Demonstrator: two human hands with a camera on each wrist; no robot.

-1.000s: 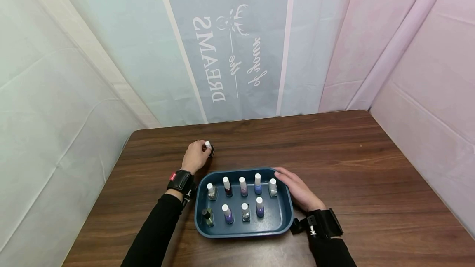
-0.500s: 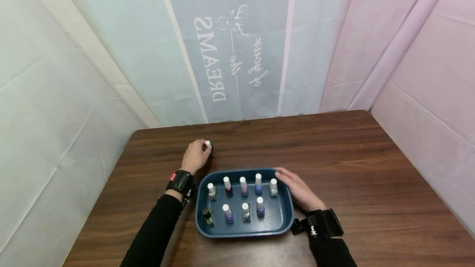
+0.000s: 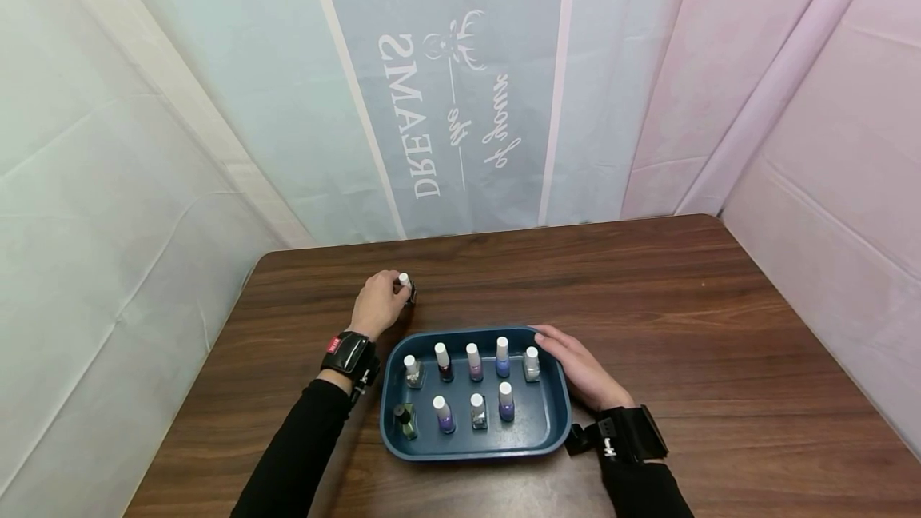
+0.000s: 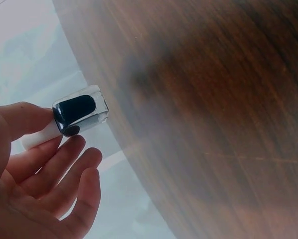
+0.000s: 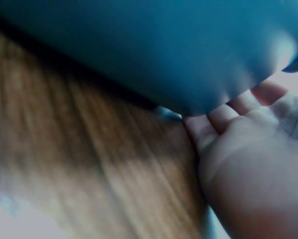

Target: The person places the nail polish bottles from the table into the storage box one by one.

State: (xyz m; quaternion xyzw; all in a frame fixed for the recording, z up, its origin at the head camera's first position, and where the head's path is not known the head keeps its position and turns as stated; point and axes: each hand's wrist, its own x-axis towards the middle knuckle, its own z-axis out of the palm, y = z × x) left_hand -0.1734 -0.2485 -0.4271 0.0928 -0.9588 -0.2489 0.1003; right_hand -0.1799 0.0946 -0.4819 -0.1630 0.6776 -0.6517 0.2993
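Observation:
Beyond the tray's far left corner, my left hand (image 3: 377, 304) pinches a nail polish bottle (image 3: 405, 282) between thumb and fingers. Its white cap points toward the palm in the left wrist view, where dark polish shows inside the clear glass bottle (image 4: 79, 110). My right hand (image 3: 579, 366) holds the blue tray (image 3: 489, 456) at its far right corner, thumb at the rim. In the right wrist view the fingers (image 5: 221, 117) lie along the tray's outer wall, their tips hidden behind it.
Several nail polish bottles stand in two rows in the tray, mostly white-capped, such as a purple bottle (image 3: 444, 416); a green bottle (image 3: 405, 420) has a dark cap. The wooden table (image 3: 691, 326) ends at a hanging fabric (image 3: 460, 102) behind.

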